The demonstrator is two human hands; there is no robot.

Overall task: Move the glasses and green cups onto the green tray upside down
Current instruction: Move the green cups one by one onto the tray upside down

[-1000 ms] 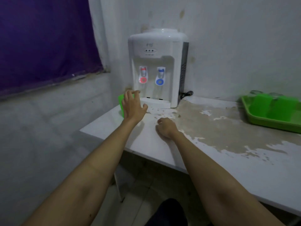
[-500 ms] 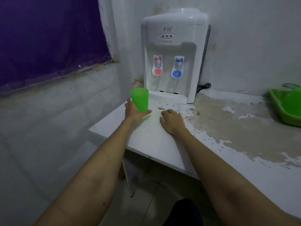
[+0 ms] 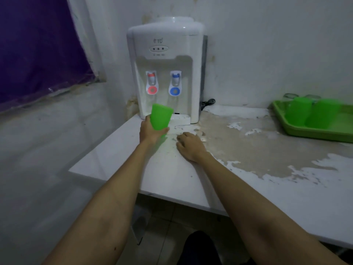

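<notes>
Now a plain green cup, tilted, gripped in the left hand.

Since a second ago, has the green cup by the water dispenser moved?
Yes. The green cup, gripped by the left hand, has come up off the table and now tilts in front of the water dispenser's base.

A plain green plastic cup sits gripped at its narrow base in the left hand, tilted slightly with its wide end up. Well to the right of the right hand, the green tray holds two green cups upside down, with blurred glasses behind them.
</notes>
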